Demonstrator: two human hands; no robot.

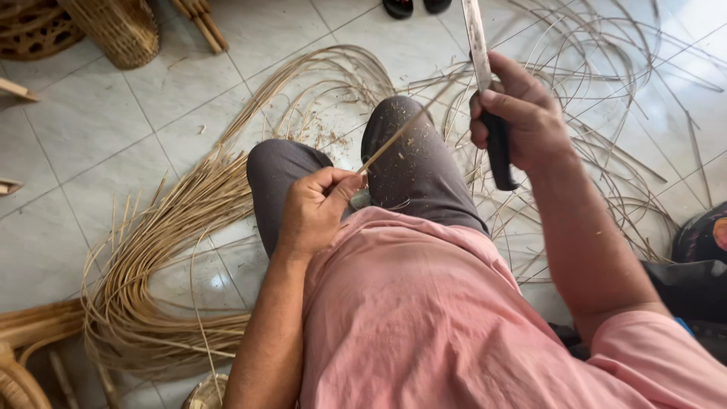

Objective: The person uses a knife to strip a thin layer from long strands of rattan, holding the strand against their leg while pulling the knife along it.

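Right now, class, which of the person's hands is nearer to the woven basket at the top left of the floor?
Left. The left hand, pinching a thin cane strip, sits nearer the woven basket. The right hand, gripping a knife, is farther to the right.

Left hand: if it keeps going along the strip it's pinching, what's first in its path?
Likely the knife blade in the right hand: the left hand points up-right along the thin cane strip, which runs toward it. Depth unclear.
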